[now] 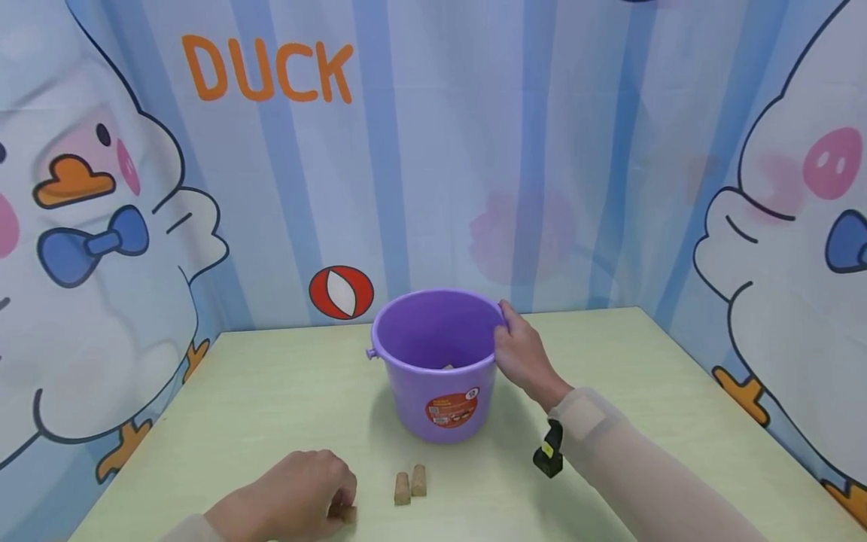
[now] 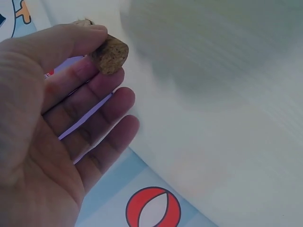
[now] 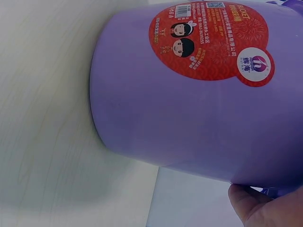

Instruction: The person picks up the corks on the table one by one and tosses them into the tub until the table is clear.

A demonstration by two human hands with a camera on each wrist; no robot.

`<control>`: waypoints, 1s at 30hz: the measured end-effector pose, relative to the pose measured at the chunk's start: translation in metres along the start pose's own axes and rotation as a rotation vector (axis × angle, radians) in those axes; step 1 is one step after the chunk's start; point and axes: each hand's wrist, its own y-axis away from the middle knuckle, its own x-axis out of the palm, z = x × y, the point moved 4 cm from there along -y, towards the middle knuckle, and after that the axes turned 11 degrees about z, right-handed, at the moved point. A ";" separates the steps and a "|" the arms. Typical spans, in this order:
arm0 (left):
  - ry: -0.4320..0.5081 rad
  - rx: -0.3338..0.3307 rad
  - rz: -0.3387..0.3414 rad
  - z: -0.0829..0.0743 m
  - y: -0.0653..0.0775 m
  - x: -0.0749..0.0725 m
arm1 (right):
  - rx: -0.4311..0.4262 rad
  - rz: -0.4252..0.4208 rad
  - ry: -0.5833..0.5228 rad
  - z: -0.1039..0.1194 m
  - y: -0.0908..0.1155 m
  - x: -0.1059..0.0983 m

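Note:
A purple bucket (image 1: 406,388) with a red label stands upright on the table. My right hand (image 1: 524,352) grips its rim on the right side; in the right wrist view, the thumb (image 3: 244,201) lies against the bucket wall. At the front left, my left hand (image 1: 287,489) pinches a cork (image 2: 111,56) between thumb and fingers, the other fingers extended in the left wrist view. Two more corks, one (image 1: 403,489) beside the other (image 1: 419,480), lie in front of the bucket. Something small and tan shows inside the bucket, mostly hidden by the near rim.
The pale table (image 1: 271,391) has its back edge against a blue striped curtain (image 1: 433,150) printed with ducks. Similar curtain panels stand to the left and right. A black device (image 1: 549,452) is strapped to my right wrist.

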 end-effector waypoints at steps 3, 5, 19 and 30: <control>-0.023 0.033 -0.042 -0.001 0.000 -0.003 | 0.000 0.000 -0.003 0.000 -0.001 0.000; -0.034 0.049 -0.072 -0.003 0.001 -0.006 | -0.002 0.000 -0.006 -0.001 -0.001 -0.001; -0.019 0.057 -0.185 -0.007 -0.002 -0.019 | -0.034 -0.007 0.008 -0.001 -0.001 0.000; -0.038 0.058 -0.300 -0.010 -0.004 -0.026 | -0.029 -0.011 0.011 -0.002 -0.001 0.000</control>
